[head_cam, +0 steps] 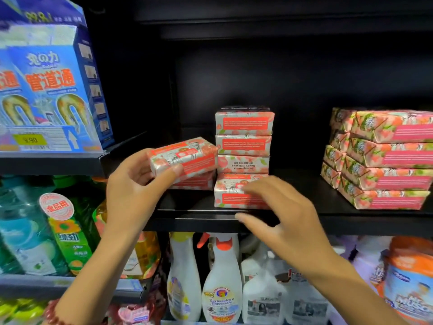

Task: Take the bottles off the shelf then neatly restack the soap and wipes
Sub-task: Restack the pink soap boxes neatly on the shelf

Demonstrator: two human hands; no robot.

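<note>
On the black shelf [304, 214] stands a stack of several pink-and-white soap bars [243, 146]. My left hand [133, 181] grips one more soap bar [185, 156], tilted, just left of that stack and above a lower bar [194, 182]. My right hand [278, 219] hovers with spread fingers in front of the stack's bottom bar [232, 195], its fingertips close to it. To the right lies a second pile of flat pink packs [384, 158], several high and slightly askew. No bottles stand on this shelf.
Blue drain-cleaner boxes [49, 90] fill the higher shelf at left. Below are green and teal detergent bottles [46, 233], white spray bottles [222, 280] and an orange-topped container [410, 277]. A dark gap lies between the two soap piles.
</note>
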